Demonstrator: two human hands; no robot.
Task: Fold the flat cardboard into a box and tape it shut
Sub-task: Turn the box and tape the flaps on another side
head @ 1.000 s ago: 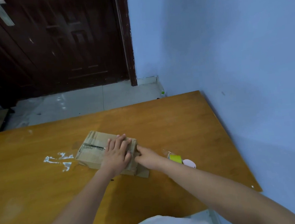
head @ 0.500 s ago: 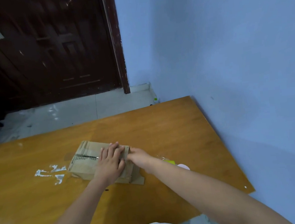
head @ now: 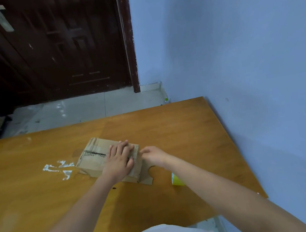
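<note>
Left hand (head: 119, 159) flat on cardboard box (head: 97, 157), right hand (head: 152, 155) at its end

- Left hand (head: 119, 159) lies flat on the cardboard box (head: 97, 158), fingers straight.
- Right hand (head: 152, 155) touches the box's right end.
- Yellow-green tape roll (head: 177, 180) sits near on the surface (head: 168, 129).

Tan-brown box (head: 95, 160), dark slit line across its top. Orange-brown wood table (head: 168, 133), white smears (head: 61, 168) left of box. Yellow-green roll (head: 177, 180) right of box. Blue wall (head: 234, 45), dark brown door (head: 52, 50), pale grey floor (head: 85, 108).
</note>
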